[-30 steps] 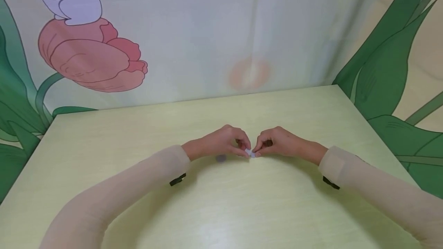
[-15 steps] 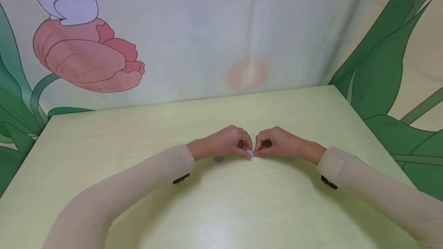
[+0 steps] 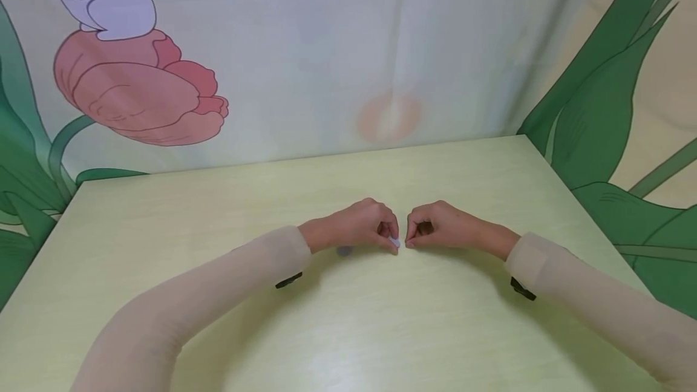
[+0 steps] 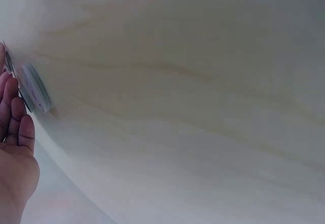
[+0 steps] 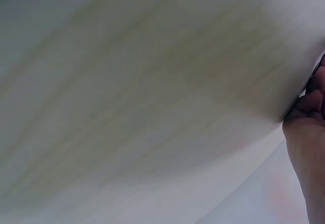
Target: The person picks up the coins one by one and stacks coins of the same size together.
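A small pale bluish-white piece [image 3: 395, 242] is pinched between thumb and fingers of my left hand [image 3: 359, 224]. Close by on the right, my right hand [image 3: 443, 225] has its thumb and fingertips pressed together, facing the left ones across a narrow gap. A tiny white bit [image 3: 403, 245] shows in that gap at the right fingertips; its kind is too small to tell. A small round grey disc [image 3: 344, 251] lies on the table below the left hand. In the left wrist view this disc [image 4: 36, 88] shows a thick, layered edge beside the curled fingers [image 4: 24, 132].
The pale yellow-green table [image 3: 305, 331] spreads around both hands. Behind it hangs a cloth backdrop [image 3: 294, 65] printed with a flower and leaves. Beige sleeves [image 3: 207, 289] cover both forearms, and a dark band part [image 3: 523, 288] sits under the right cuff.
Both hands first shift closer together over the pale piece. Now the right fingertips have drawn slightly away to the right, and a small gap shows between the hands. The disc stays put.
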